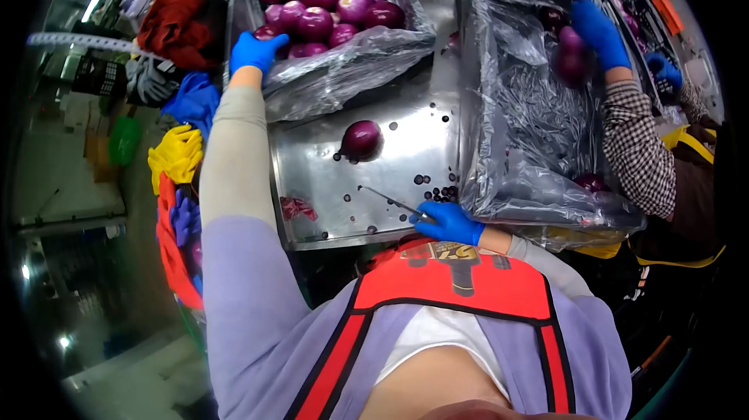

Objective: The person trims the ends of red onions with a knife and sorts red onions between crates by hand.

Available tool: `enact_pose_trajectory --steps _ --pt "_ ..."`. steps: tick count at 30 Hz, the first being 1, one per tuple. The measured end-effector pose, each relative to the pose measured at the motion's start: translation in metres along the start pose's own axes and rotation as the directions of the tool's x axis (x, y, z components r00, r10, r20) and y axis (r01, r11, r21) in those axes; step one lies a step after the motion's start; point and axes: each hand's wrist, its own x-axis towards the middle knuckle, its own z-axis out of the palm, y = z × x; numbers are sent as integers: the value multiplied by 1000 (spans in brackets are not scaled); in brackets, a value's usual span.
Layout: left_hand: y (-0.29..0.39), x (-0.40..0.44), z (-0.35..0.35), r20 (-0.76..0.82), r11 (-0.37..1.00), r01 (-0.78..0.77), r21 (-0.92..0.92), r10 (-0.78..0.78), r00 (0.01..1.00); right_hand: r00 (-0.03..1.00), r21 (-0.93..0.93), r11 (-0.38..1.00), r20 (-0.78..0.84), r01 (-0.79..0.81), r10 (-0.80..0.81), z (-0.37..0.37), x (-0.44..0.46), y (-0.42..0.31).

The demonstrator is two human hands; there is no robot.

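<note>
My left hand (256, 55), in a blue glove, is at the left edge of a plastic-lined crate (417, 33) of peeled purple onions (315, 23); its fingers are partly spread beside the nearest onions. My right hand (449, 222), also blue-gloved, is closed round the handle of a small knife (395, 203) low on the metal tray (328, 178). The blade points up and left. A single dark purple onion (361, 140) lies in the middle of the tray, below the crate. Small dark round pieces (445, 193) are scattered near the knife, and red skin (298, 208) lies at the left.
Right of the tray stands a second plastic-lined crate (538, 123). A co-worker's blue-gloved hand (599, 32) is over it beside blurred onions, and another gloved hand (663, 69) shows farther right. Yellow gloves (176, 156) and coloured cloths (176, 30) hang at the left.
</note>
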Motion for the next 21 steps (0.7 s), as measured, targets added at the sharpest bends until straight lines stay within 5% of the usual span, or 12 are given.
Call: enact_pose_trajectory --steps 8,11,12,15,17,18,21 --pt "5 29 29 198 949 53 311 -119 973 979 -36 996 191 79 -70 1 0 32" --pt "4 32 24 302 908 -135 396 10 953 967 45 998 250 45 -55 -1 3 37" --pt "7 6 13 -11 963 -264 58 265 964 955 80 997 293 14 -37 -2 5 38" --pt "55 -99 -19 -219 764 -412 -496 350 911 947 75 997 322 -5 -19 -1 9 41" --pt "48 -164 -25 -89 680 -483 -551 528 845 963 20 1000 270 -9 4 1 4 35" --pt "54 -198 -32 97 689 -278 -669 452 887 979 -32 999 201 -17 23 2 3 31" --pt "8 -226 2 271 724 -65 -687 338 901 966 70 987 227 -145 126 -3 6 24"
